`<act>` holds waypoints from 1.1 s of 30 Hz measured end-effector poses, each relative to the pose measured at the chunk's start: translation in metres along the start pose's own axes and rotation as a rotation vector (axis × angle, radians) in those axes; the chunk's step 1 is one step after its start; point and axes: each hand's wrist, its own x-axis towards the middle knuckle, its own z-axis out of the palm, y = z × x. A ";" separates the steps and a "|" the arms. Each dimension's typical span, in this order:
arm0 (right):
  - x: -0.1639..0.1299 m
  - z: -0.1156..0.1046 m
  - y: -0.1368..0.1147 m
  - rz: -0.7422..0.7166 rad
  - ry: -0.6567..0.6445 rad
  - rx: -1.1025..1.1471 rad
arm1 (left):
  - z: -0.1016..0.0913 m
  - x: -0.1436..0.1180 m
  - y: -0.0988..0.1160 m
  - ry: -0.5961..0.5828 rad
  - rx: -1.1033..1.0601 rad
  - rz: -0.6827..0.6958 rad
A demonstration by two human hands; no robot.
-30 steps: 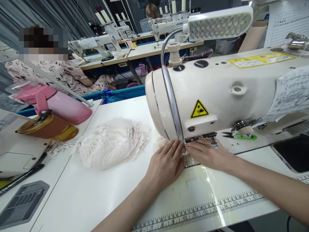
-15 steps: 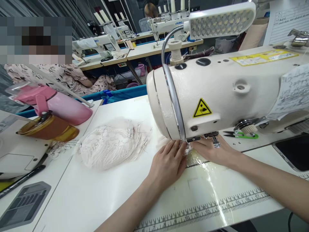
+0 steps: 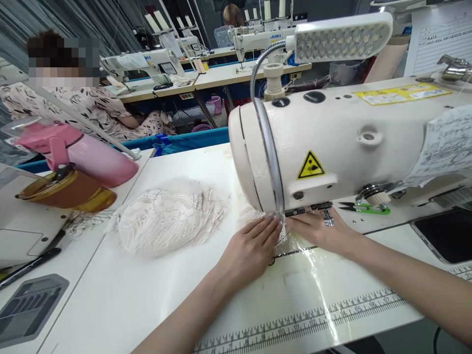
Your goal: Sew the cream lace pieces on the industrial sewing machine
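Note:
Under the head of a cream sewing machine [image 3: 332,137] lies a piece of white lace [image 3: 283,237], mostly covered by my hands. My left hand [image 3: 256,243] rests flat on its near left part, fingers stretched out side by side just left of the needle area. From the right, my right hand [image 3: 324,231] reaches in beneath the machine head. Its fingers stretch toward the lace, and the machine's parts hide some of them. A loose heap of sheer white lace pieces [image 3: 158,221] with dark thread ends lies on the table to the left.
Green-handled thread snips [image 3: 368,209] and a phone [image 3: 446,233] lie to the right. A ruler strip [image 3: 295,329] runs along the front edge. On the left stand a pink bottle [image 3: 96,157] and an amber cup [image 3: 73,191]. A co-worker [image 3: 73,103] sits beyond them.
My left hand has shifted slightly left, its fingers flatter and closer together. More lace shows between my hands. My right hand has barely moved. The whole view has shifted a little.

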 end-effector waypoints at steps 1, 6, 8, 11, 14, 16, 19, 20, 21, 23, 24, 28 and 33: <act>0.000 0.000 -0.002 -0.030 0.009 -0.090 | -0.002 0.000 -0.002 -0.012 -0.002 0.008; 0.000 0.004 -0.012 -0.117 -0.019 -0.171 | -0.005 0.000 -0.009 -0.010 0.020 0.048; 0.000 0.007 -0.014 -0.139 -0.016 -0.110 | -0.004 0.000 -0.009 0.009 0.036 0.055; -0.001 0.011 -0.015 -0.150 0.021 -0.075 | -0.002 0.001 -0.007 0.038 0.064 0.047; -0.001 0.011 -0.015 -0.145 0.014 -0.078 | -0.001 0.002 -0.005 0.043 0.082 0.029; -0.001 0.011 -0.015 -0.135 0.007 -0.078 | -0.001 0.003 -0.004 0.041 0.087 0.009; -0.001 0.010 -0.016 -0.123 0.007 -0.050 | -0.002 0.005 -0.003 0.025 0.082 -0.016; -0.001 0.010 -0.016 -0.121 0.009 -0.039 | -0.002 0.005 -0.003 0.020 0.079 -0.019; -0.001 0.010 -0.016 -0.122 0.011 -0.032 | -0.003 0.006 -0.003 0.018 0.076 -0.021; -0.001 0.011 -0.017 -0.122 0.015 -0.029 | -0.003 0.006 -0.002 0.024 0.072 -0.022; -0.001 0.011 -0.017 -0.121 0.014 -0.032 | -0.003 0.006 -0.002 0.028 0.072 -0.022; -0.002 0.013 -0.016 -0.112 0.006 -0.055 | 0.000 0.006 0.000 0.041 0.095 -0.040; 0.000 0.011 -0.011 -0.157 -0.016 -0.055 | 0.003 0.007 0.004 0.033 0.128 -0.098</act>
